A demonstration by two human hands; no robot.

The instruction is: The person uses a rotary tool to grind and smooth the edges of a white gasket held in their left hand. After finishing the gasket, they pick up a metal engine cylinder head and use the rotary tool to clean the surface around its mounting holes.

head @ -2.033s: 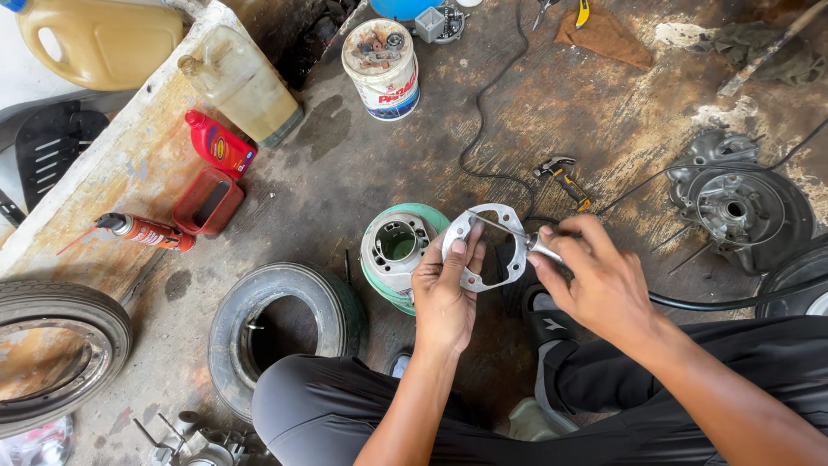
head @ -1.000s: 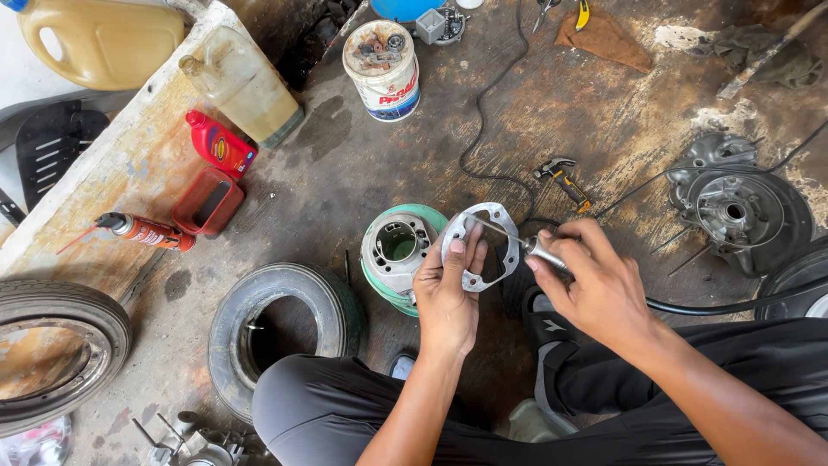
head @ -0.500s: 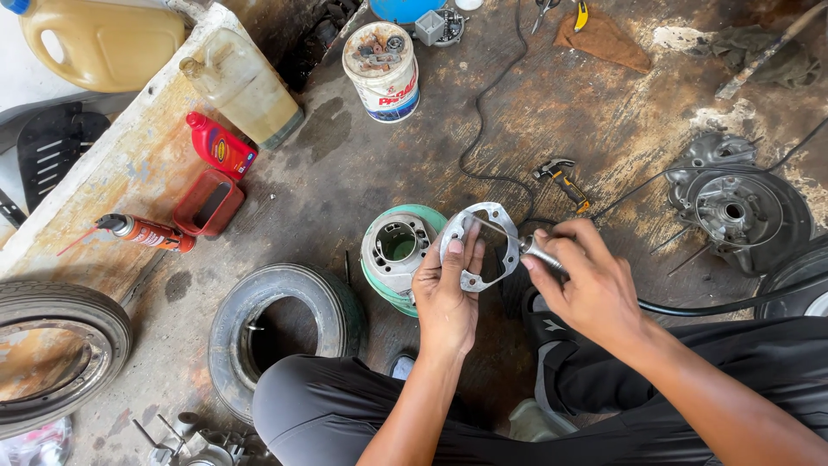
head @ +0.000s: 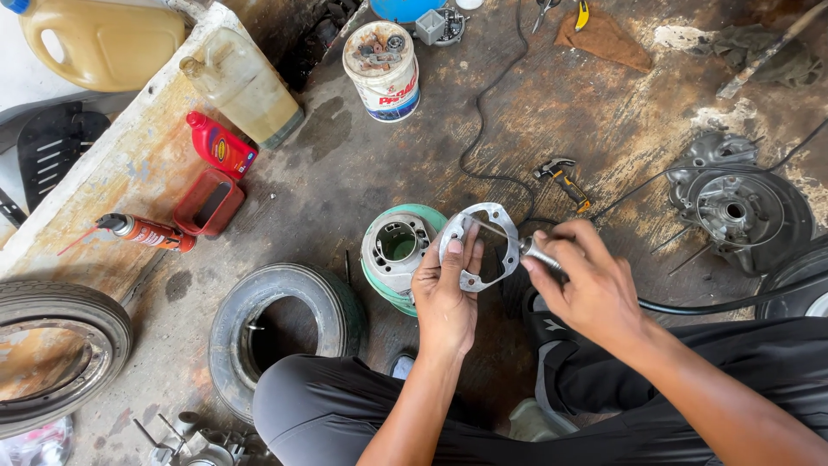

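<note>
We hold a thin metal gasket plate [head: 479, 246] in our left hand [head: 444, 298], fingers pinching its lower left edge, above the grimy floor [head: 345, 185] and just right of a ribbed engine cylinder [head: 395, 250]. It looks stiff, light and sharp-edged, so we judge the rim the safest hold. Its flat face tilts up toward us, its long axis running lower left to upper right. Our right hand [head: 586, 289] is closed around a slim metal tool [head: 535, 252] touching its right edge.
</note>
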